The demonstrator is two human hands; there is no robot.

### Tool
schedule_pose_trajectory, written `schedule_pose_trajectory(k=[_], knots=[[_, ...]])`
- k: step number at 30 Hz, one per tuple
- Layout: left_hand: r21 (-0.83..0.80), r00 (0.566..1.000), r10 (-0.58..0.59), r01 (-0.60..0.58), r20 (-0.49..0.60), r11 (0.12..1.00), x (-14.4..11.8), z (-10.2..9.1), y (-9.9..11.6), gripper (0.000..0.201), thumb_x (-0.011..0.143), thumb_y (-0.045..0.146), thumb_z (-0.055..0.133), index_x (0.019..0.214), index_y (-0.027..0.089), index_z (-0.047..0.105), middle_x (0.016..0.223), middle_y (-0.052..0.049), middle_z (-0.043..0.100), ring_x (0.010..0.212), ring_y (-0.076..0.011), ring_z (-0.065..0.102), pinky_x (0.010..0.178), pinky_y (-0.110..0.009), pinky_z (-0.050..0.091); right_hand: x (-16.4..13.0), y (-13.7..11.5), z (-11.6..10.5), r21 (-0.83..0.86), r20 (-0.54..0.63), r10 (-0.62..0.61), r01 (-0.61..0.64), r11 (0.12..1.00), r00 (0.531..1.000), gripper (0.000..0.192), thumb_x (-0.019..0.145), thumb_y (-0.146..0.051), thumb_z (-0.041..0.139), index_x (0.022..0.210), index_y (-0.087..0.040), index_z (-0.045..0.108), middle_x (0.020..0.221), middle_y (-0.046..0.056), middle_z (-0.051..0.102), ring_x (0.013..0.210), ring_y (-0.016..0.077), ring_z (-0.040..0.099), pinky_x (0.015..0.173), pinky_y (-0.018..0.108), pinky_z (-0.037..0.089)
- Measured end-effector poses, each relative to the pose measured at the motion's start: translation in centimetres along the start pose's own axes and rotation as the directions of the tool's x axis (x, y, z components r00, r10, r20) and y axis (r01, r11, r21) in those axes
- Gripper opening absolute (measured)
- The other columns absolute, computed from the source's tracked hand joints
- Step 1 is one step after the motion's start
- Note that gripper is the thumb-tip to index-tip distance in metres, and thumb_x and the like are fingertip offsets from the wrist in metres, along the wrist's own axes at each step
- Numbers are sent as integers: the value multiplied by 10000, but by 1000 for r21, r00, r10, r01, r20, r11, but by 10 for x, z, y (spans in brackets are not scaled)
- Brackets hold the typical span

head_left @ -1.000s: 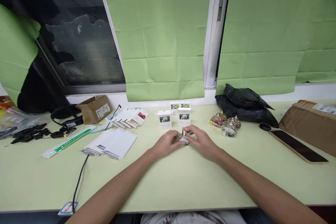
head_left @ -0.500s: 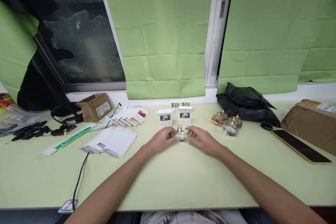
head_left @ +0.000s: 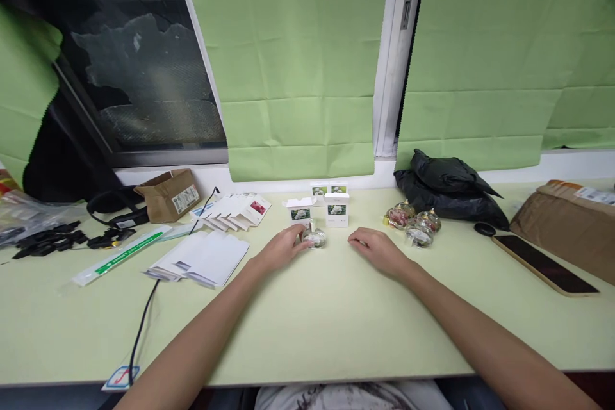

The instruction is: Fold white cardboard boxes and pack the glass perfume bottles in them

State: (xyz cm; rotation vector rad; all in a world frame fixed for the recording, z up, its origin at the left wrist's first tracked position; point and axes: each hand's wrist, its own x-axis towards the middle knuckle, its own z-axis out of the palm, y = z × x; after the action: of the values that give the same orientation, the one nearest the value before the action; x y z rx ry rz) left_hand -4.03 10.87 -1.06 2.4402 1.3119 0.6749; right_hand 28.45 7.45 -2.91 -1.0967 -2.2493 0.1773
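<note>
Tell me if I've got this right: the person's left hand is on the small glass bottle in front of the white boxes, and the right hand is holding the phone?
Not quite. The head view shows the left hand at the small glass bottle in front of the white boxes, but the right hand holds nothing: it rests open on the table. The phone lies untouched far to its right.

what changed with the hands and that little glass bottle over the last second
The small glass bottle went from between both hands to the left, toward the open white box, carried by the left hand. The right hand let go of it and now rests on the table, apart from the bottle. The white boxes, the flat cartons, the other bottles and the phone stayed put.
</note>
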Motion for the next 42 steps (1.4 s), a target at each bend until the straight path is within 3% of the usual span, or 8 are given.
schedule_pose_trajectory(k=[4, 8, 13, 18, 21, 30, 37, 42], knots=[[65, 997, -3, 8, -73, 998, -1, -5, 12, 507, 939, 677, 564, 1213, 253, 608, 1032, -44, 682, 789, -211, 653, 696, -303, 448, 3, 10, -26, -317, -315, -27, -78, 945, 949, 305, 1107, -288, 385, 1105, -206, 678, 1038, 101, 713, 990, 249, 614, 903, 364, 428], [155, 970, -19, 58, -242, 986, 0, -5, 23, 476, 976, 656, 523, 1244, 265, 568, 940, -18, 660, 733, -195, 644, 657, -289, 423, -2, 24, -53, -545, -510, 97, -408, 733, 855, 276, 1082, -288, 429, 1109, -167, 674, 1029, 128, 681, 956, 284, 525, 841, 386, 363], [168, 940, 83, -28, -331, 985, -2, 4, 27, 386, 1021, 577, 498, 1239, 261, 530, 812, 34, 592, 631, -142, 574, 616, -251, 409, -12, 37, -64, -624, -543, 339, -639, 450, 769, 233, 1060, -243, 447, 1069, -155, 663, 1085, 172, 629, 1020, 316, 517, 762, 369, 326], [194, 922, 187, -126, -339, 973, -4, 13, 27, 317, 1036, 525, 501, 1180, 247, 551, 805, 29, 626, 648, -130, 610, 609, -242, 408, -15, 44, -68, -610, -498, 508, -701, 370, 702, 247, 1063, -258, 441, 1130, -112, 629, 1106, 189, 615, 1001, 303, 624, 760, 356, 397], [206, 905, 207, -137, -372, 969, -5, 16, 27, 301, 1036, 503, 510, 1163, 236, 567, 816, 14, 650, 674, -134, 633, 622, -249, 419, -16, 47, -71, -599, -452, 569, -707, 376, 687, 248, 1064, -242, 429, 1143, -99, 616, 1090, 186, 624, 926, 281, 685, 740, 346, 433], [176, 942, 172, -124, -289, 977, -6, 17, 28, 299, 1038, 487, 492, 1174, 235, 578, 825, 6, 664, 683, -140, 628, 641, -259, 434, -14, 51, -65, -583, -409, 498, -638, 503, 765, 219, 1040, -177, 440, 1096, -123, 645, 1062, 202, 659, 933, 292, 676, 766, 354, 450], [175, 937, 188, -141, -296, 975, -7, 18, 28, 304, 1048, 493, 488, 1170, 232, 585, 835, 9, 656, 663, -130, 611, 642, -253, 429, -7, 54, -48, -461, -358, 348, -488, 741, 866, 216, 1045, -212, 438, 1043, -151, 645, 1077, 153, 627, 973, 275, 612, 854, 356, 438], [180, 930, 216, -168, -296, 969, -7, 20, 27, 304, 1053, 491, 480, 1169, 231, 585, 832, 8, 660, 657, -124, 606, 634, -246, 426, 0, 40, -30, -311, -351, 233, -347, 885, 907, 208, 1042, -194, 423, 1053, -176, 629, 1031, 115, 618, 986, 267, 598, 883, 360, 451]])
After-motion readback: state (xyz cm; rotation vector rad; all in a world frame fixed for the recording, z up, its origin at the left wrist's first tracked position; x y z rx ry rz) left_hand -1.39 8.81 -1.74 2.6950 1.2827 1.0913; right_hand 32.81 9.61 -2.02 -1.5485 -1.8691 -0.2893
